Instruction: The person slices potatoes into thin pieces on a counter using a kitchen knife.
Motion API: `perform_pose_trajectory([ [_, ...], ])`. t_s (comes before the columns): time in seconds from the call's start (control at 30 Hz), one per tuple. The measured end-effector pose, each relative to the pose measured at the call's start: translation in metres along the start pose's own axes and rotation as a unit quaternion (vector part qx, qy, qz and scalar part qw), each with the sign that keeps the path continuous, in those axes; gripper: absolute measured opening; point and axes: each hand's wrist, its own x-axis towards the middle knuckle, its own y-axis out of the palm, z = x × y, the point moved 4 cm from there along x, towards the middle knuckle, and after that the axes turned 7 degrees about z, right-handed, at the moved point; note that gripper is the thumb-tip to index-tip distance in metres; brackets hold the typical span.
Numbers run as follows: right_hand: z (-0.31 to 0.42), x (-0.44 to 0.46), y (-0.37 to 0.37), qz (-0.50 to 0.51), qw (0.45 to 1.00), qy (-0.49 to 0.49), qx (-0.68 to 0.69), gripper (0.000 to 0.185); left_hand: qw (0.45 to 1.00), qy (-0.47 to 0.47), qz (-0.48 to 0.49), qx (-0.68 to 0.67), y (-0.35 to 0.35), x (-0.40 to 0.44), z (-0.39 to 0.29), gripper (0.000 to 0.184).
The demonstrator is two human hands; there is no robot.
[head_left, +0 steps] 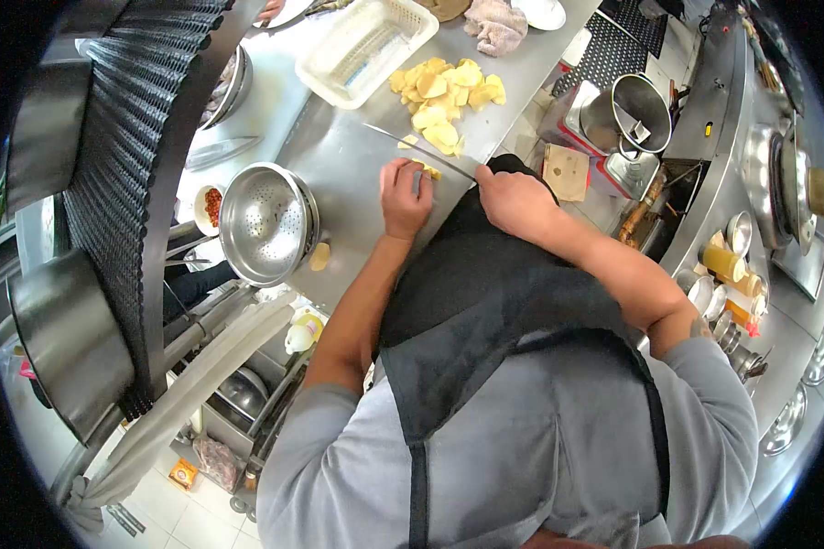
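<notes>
My right hand (515, 201) is closed around the handle of a long knife (410, 145), whose blade points away to the upper left, low over the steel counter (343, 151). Beside the blade, my left hand (403, 197) presses down with curled fingers on yellow potato slices (428, 170). The fingers partly cover these slices. Just beyond the knife lies a loose pile of pale yellow potato slices (444, 91). One more slice (319, 256) rests near the colander, left of my left forearm.
A steel colander (264, 220) stands on the left of the counter. At the back are a white plastic basket (319, 80) and a crumpled cloth (497, 26). A small bowl of red food (209, 209) sits farther left. A large steel pot (598, 114) stands to the right.
</notes>
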Motion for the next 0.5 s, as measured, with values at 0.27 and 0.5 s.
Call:
perform_pose_trajectory([
  [0.27,0.018,0.007,-0.002,0.037,0.999,0.004,0.010,0.020,1.000,0.000,0.013,0.010,0.000,0.002,-0.001,0.012],
  [0.5,0.018,0.009,0.002,0.019,1.000,0.007,0.016,0.018,1.000,0.019,0.007,0.013,-0.002,0.004,-0.001,0.012],
])
